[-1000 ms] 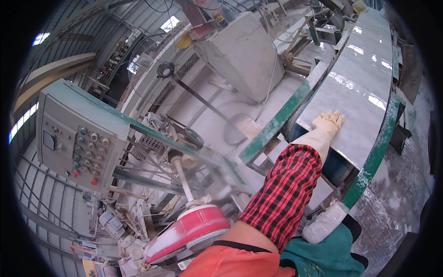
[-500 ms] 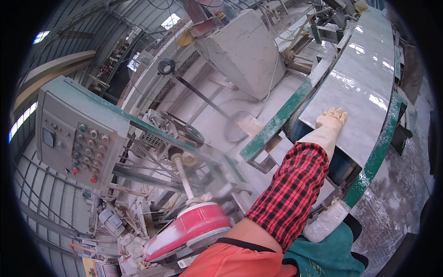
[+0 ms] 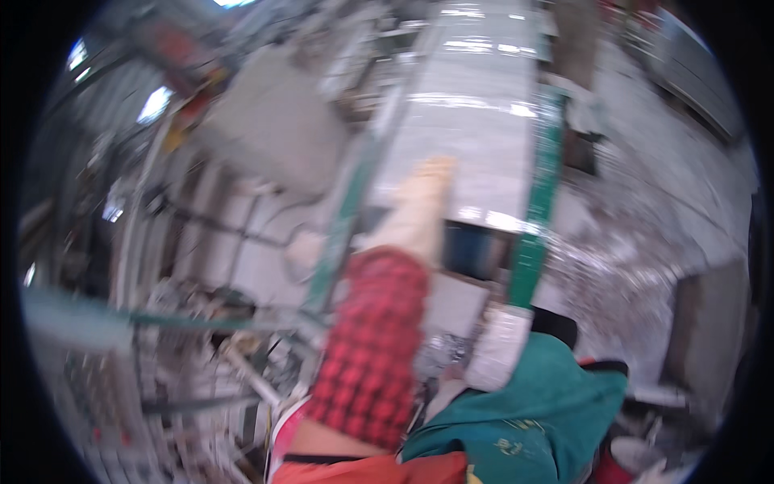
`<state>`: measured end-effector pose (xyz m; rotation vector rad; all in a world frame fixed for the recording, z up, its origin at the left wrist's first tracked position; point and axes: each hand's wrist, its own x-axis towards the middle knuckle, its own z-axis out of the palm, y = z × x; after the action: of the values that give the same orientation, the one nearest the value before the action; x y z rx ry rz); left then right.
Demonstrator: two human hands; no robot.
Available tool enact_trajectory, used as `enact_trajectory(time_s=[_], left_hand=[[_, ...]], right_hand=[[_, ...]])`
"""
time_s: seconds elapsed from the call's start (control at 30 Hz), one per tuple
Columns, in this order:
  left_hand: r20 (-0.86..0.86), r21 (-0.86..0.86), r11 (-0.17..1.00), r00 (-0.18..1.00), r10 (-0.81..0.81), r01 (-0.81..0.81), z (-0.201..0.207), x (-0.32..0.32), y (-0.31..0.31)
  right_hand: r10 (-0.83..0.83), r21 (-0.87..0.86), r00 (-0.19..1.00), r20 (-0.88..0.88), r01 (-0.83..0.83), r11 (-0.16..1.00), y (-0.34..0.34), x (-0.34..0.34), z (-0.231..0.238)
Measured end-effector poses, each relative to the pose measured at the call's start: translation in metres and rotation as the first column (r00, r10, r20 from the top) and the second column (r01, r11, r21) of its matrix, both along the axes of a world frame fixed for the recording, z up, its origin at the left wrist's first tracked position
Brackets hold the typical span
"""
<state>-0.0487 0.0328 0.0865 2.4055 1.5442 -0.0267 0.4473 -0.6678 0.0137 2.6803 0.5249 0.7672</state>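
Motion blur hides our one gloved left hand point(image 3: 427, 181) on the single stone slab point(image 3: 476, 121); its grip we cannot tell.

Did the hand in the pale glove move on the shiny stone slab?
Cannot tell. The gloved hand rests on the slab near its green-edged end, much as before, but the camera swung and the picture is blurred.

One pale stone slab point(image 3: 476, 121), two green rails point(image 3: 538, 202), one gloved hand point(image 3: 423, 202)
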Motion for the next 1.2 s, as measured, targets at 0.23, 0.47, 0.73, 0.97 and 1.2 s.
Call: enact_trajectory(time_s=[0.23, 0.47, 0.73, 0.97, 1.2], left_hand=[[-0.329, -0.028, 0.999, 0.944, 0.014, -0.025, -0.032, 0.023, 0.041], [-0.367, -0.028, 0.999, 0.930, 0.018, -0.030, -0.032, 0.030, 0.043], [-0.468, -0.011, 0.995, 0.880, 0.081, -0.097, -0.086, 0.012, 0.077], [-0.543, -0.089, 0.948, 0.813, 0.211, -0.305, -0.040, 0.049, 0.053], [-0.735, 0.106, 0.992, 0.666, 0.124, -0.067, -0.080, 0.027, 0.071]], right_hand=[[-0.288, 0.001, 0.957, 0.041, 0.288, 0.958, 0.002, -0.024, -0.015], [-0.313, 0.019, 0.948, 0.057, 0.312, 0.950, 0.021, -0.046, -0.008], [-0.243, 0.148, 0.962, -0.121, 0.260, 0.954, 0.018, -0.044, 0.003], [-0.412, 0.430, 0.797, -0.442, 0.592, 0.682, -0.061, 0.024, 0.022], [-0.417, 0.425, 0.836, -0.356, 0.542, 0.725, -0.047, 0.020, -0.010]])
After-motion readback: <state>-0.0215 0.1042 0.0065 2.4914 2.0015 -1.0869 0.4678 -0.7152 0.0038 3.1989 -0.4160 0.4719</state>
